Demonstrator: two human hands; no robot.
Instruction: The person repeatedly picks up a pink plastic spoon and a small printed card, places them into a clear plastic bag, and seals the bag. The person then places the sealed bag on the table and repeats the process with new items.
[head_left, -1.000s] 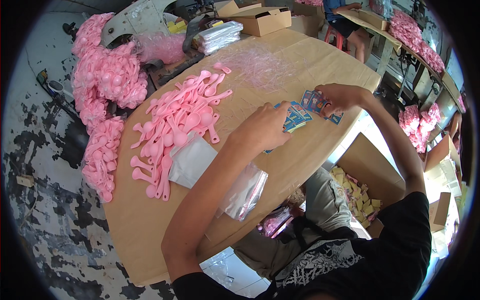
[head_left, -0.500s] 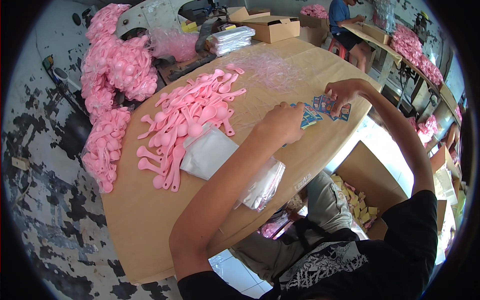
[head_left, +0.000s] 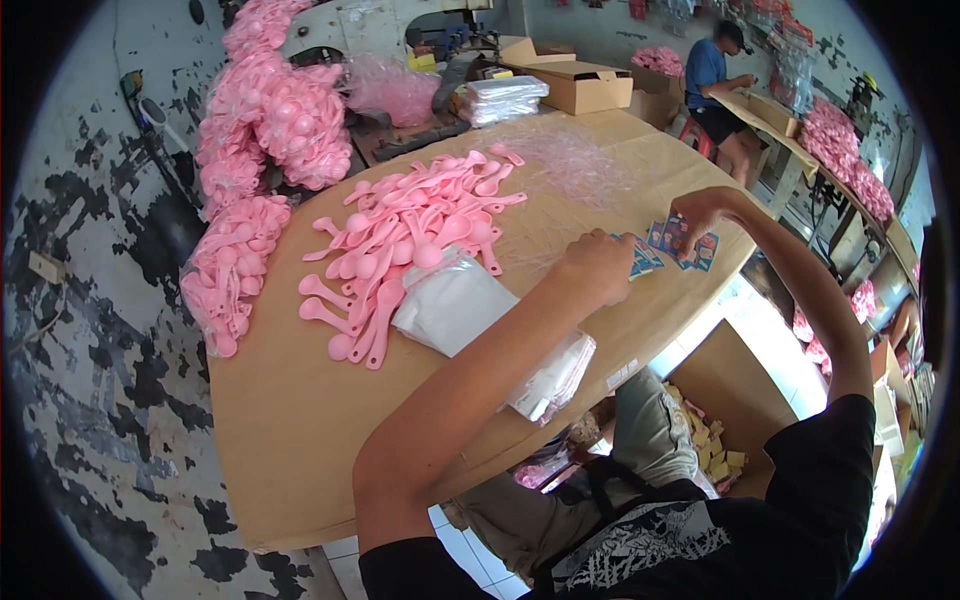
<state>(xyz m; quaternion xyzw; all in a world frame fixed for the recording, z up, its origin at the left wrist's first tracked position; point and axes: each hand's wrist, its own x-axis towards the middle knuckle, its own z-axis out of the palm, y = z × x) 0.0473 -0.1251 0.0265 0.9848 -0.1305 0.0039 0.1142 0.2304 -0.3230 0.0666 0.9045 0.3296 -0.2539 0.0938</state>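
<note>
Flaking, dark-blotched walls [head_left: 120, 400] surround a workroom where a curved table [head_left: 300, 440], covered in brown paper, fills the middle. A person in a black T-shirt sits at its near edge, both arms reaching forward to the right-hand part of the tabletop. Their left hand [head_left: 597, 268] has its grip closed around a small stack of blue cards [head_left: 646, 260], which juts out past the fingertips. Just beside it, the right hand [head_left: 702, 212] bends its fingers down over fanned cards [head_left: 706, 250] near the table's right edge; whether that grip pinches any of them, I cannot tell. Left of the arms lies a heap of pink scoops [head_left: 428, 256], with clear plastic bags [head_left: 450, 302] next to it, partly hidden behind the left forearm. Loose clear strands [head_left: 580, 170] spread beyond the hands, and a cardboard box [head_left: 594, 88] stands at the far edge. Bulging bags of pink scoops [head_left: 300, 125] are piled at far left. Another person [head_left: 706, 75] in blue sits in the background.
</note>
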